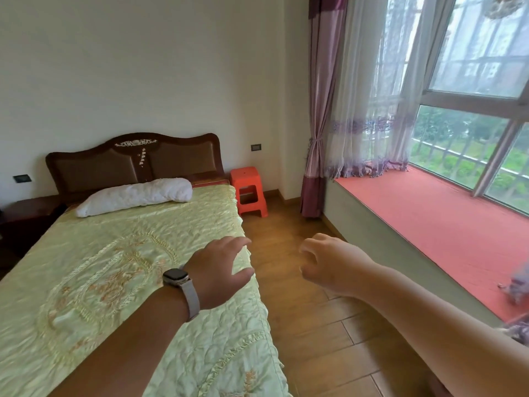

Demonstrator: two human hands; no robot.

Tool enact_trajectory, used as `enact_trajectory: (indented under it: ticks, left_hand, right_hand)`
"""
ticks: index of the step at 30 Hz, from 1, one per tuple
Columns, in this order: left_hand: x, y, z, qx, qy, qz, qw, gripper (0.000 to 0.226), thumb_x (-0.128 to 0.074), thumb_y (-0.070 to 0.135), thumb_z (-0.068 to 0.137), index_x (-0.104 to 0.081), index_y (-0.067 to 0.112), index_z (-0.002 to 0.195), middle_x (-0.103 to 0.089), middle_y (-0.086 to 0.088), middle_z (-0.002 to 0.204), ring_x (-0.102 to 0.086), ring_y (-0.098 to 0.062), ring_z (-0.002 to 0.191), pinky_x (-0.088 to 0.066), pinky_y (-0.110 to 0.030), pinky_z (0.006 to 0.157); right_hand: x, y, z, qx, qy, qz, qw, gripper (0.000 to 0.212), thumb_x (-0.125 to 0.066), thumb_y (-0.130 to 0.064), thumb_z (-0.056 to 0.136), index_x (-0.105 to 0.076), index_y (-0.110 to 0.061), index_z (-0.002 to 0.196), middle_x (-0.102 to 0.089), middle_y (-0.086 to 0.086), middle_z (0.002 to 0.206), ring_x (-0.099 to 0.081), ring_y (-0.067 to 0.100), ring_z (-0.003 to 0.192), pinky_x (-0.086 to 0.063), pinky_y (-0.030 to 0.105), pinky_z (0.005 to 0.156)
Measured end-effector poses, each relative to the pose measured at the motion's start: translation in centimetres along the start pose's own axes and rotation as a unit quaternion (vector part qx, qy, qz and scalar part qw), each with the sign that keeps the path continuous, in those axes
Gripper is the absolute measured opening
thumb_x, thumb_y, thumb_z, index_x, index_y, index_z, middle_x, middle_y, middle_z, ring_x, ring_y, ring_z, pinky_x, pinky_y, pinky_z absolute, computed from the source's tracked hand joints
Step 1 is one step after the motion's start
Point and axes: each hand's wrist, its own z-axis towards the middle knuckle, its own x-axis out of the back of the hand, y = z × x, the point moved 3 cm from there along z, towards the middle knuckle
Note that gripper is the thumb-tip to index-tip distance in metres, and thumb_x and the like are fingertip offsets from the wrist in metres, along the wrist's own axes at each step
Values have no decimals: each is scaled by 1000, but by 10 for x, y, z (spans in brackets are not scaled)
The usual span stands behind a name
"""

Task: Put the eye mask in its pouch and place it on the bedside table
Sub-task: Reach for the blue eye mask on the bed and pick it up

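Neither an eye mask nor a pouch shows anywhere in view. My left hand (220, 267), with a watch on its wrist, hovers over the right edge of the bed (114, 267), fingers spread and empty. My right hand (329, 262) is held out over the wooden floor beside the bed, fingers loosely curled with nothing in them. A dark wooden bedside table (27, 213) stands at the far left of the headboard. An orange plastic stool (248, 191) stands on the right side of the bed head.
A white pillow (134, 196) lies at the head of the green quilted bed. A red window seat (443, 224) runs along the right under a large window with purple curtains (320, 110). Wooden floor (300, 325) lies between bed and seat.
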Motion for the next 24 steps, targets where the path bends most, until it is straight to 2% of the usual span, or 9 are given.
enact_trajectory:
  ticks: [7,12,17,24]
  left_hand:
    - [-36,33,46,-2,-43,10,999,48,-54,45,88,-48,25,132,-52,5,133,-45,-16,121,-40,-35,98]
    - [-62,41,93,-5,-57,-6,998,48,-54,46,87,-48,28,131,-52,7,132,-45,-15,121,-40,-35,98]
    - [-97,33,158,-15,-75,-25,997,46,-53,48,86,-51,30,128,-54,8,131,-47,-14,118,-41,-38,98]
    - [-132,1,256,6,-83,-64,994,49,-49,51,84,-52,31,128,-53,8,134,-47,-15,119,-43,-40,97]
  right_hand:
    - [1,64,-9,-29,-17,14,999,42,-51,-45,86,-50,-28,125,-52,-5,122,-51,16,92,-36,24,56]
    - [-4,91,18,-21,-23,17,999,42,-48,-45,85,-50,-27,123,-52,-3,118,-52,20,98,-46,32,68]
    - [-20,132,64,-26,-34,6,999,44,-48,-46,84,-50,-29,124,-52,-4,121,-51,19,101,-40,30,64]
    - [-36,188,160,-26,-67,-19,997,42,-47,-47,86,-50,-31,124,-51,-5,123,-51,20,104,-38,30,67]
